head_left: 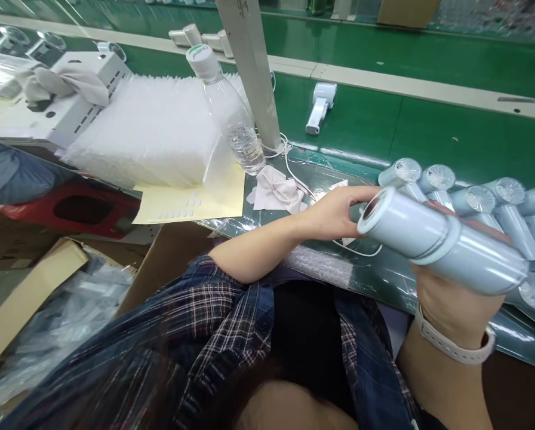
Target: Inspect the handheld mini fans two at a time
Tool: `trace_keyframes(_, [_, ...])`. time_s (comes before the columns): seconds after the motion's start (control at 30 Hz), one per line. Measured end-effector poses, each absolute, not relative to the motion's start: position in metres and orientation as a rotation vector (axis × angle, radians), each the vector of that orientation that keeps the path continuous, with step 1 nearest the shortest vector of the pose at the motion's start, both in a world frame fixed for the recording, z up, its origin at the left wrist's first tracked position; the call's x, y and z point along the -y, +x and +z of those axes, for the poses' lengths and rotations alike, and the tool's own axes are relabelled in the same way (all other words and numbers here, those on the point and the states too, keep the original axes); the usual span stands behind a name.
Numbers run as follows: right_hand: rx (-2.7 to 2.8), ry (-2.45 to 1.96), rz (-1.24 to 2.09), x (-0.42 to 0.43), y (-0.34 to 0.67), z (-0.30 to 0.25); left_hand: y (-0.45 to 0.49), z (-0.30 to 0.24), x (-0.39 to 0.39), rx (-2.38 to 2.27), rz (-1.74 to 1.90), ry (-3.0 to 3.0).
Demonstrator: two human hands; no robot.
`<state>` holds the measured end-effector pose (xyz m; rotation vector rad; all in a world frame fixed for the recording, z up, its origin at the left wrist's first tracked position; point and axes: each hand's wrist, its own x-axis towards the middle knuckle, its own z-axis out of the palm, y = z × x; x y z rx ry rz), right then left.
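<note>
A glossy pale blue hair dryer-shaped device is held tilted above the bench's right side. It has a round open end and a raised ring round its middle. My right hand, with a pale watch strap on the wrist, is closed round it from below; most of those fingers are hidden behind the body. At the open end, my left hand grips a small part of the device, its fingertips partly out of sight. Several similar pale blue devices lie beyond and right of my hands, clear film over their round ends.
A water bottle stands beside a metal post. White foam sleeves are stacked left, on a yellow sheet. A cloth and white cable lie nearby. Another device rests on the green belt. A carton sits lower left.
</note>
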<state>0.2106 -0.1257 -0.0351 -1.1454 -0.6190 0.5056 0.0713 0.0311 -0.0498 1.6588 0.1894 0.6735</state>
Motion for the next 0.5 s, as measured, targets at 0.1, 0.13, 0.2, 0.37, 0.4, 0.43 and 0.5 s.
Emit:
trace_keyframes(0.1, [0.944, -1.112, 0.295, 0.126, 0.21, -0.038, 0.071, -0.045, -0.028, -0.174, 0.911, 1.885])
trace_keyframes(0.13, [0.96, -1.11, 0.267, 0.125, 0.21, -0.039, 0.071, -0.043, -0.026, -0.176, 0.989, 1.954])
trace_keyframes(0.2, [0.926, -1.138, 0.259, 0.125, 0.21, -0.04, 0.07, -0.043, -0.023, -0.178, 1.105, 2.056])
trace_keyframes(0.37, [0.875, -1.217, 0.247, 0.131, 0.207, -0.037, 0.067, -0.048, -0.028, 0.023, 1.206, 2.068])
trace_keyframes(0.4, [0.873, -1.203, 0.25, 0.133, 0.206, -0.038, 0.068, -0.05, -0.03, 0.057, 1.184, 2.049])
trace_keyframes(0.43, [0.871, -1.176, 0.261, 0.135, 0.205, -0.04, 0.069, -0.052, -0.031, 0.06, 1.142, 2.036])
trace_keyframes(0.5, [0.887, -1.113, 0.351, 0.138, 0.205, -0.045, 0.075, -0.057, -0.031, -0.024, 1.03, 2.011])
